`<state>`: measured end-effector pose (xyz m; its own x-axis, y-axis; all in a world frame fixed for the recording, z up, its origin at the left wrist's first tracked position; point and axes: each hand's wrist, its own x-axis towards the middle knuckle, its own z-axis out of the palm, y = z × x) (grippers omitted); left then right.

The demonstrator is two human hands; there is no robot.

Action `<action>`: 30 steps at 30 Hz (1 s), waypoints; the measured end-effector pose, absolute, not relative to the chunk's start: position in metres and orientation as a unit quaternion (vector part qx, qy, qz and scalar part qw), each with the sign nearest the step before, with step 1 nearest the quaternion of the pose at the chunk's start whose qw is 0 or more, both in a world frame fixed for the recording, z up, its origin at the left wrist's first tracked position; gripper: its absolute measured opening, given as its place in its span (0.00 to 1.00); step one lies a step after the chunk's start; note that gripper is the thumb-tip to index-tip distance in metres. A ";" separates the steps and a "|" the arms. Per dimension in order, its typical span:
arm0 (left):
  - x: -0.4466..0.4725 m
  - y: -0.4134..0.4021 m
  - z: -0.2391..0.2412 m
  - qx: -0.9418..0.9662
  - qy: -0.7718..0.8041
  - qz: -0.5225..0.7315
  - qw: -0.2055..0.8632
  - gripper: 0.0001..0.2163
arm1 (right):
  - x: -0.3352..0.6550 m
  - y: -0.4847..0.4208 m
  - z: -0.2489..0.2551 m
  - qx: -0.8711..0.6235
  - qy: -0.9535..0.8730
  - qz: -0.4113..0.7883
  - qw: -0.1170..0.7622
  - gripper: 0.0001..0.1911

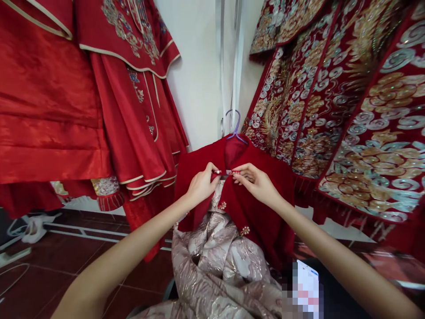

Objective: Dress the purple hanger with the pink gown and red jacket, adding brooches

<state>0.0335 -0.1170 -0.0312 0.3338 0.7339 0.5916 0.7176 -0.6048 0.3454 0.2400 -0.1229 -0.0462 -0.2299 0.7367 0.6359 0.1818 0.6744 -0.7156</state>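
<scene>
A dark red jacket (268, 212) hangs in front of me on a purple hanger (236, 128). At its neck opening, my left hand (203, 185) pinches the left front edge between thumb and fingers. Opposite it, my right hand (258, 182) is closed on the other front edge, with a small gap between the two hands. Flower-shaped buttons, one at the chest (222, 205) and one lower down (245, 231), sit along the jacket's right front. Under the jacket, pale pinkish-silver brocade fabric (219, 248) falls in folds. What lies exactly between the fingertips is too small to tell.
Plain red garments with cream piping (133, 128) hang on the left, and heavily embroidered red garments (332, 106) on the right. A white metal rack post (229, 57) rises behind the hanger. Pale shoes (34, 228) stand at lower left; a partly blurred phone-like object (307, 283) is at lower right.
</scene>
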 end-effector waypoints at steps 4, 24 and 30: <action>0.037 -0.121 -0.019 0.828 0.404 0.388 -0.026 0.05 | 0.236 -0.123 -0.041 -0.299 -0.762 0.282 0.500 0.13; 0.039 -0.124 -0.019 0.834 0.385 0.395 0.032 0.07 | 0.232 -0.139 -0.034 -0.351 -0.757 0.140 0.534 0.09; 0.039 -0.122 -0.015 0.856 0.386 0.343 0.028 0.08 | 0.229 -0.139 -0.031 -0.362 -0.765 0.120 0.520 0.08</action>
<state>0.0393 -0.1221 -0.0146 0.4663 0.6804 0.5654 0.6424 -0.6999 0.3124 0.2290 -0.1392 -0.0313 -0.1983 0.6779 0.7079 0.4289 0.7094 -0.5592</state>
